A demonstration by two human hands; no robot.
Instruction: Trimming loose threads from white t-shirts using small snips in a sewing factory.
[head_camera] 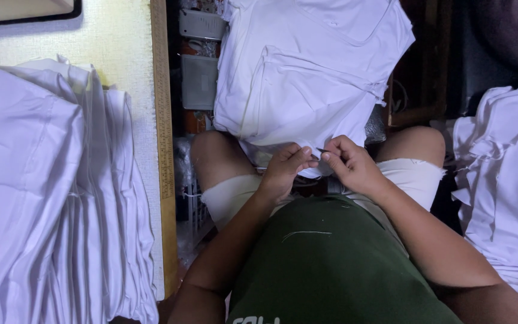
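A white garment (307, 84) lies spread over my knees and hangs away from me. My left hand (286, 169) pinches its near hem between thumb and fingers. My right hand (350, 163) sits just to the right, fingers closed on a small thin dark tool (322, 150) whose tip points at the hem. The two hands almost touch above my lap. A loose white thread (306, 233) lies on my green shirt.
A thick stack of folded white garments (49, 198) covers the table at the left, beside a wooden ruler edge (164, 150). Another white pile (505, 180) rests at the right. Boxes and clutter (199, 78) fill the gap beyond my left knee.
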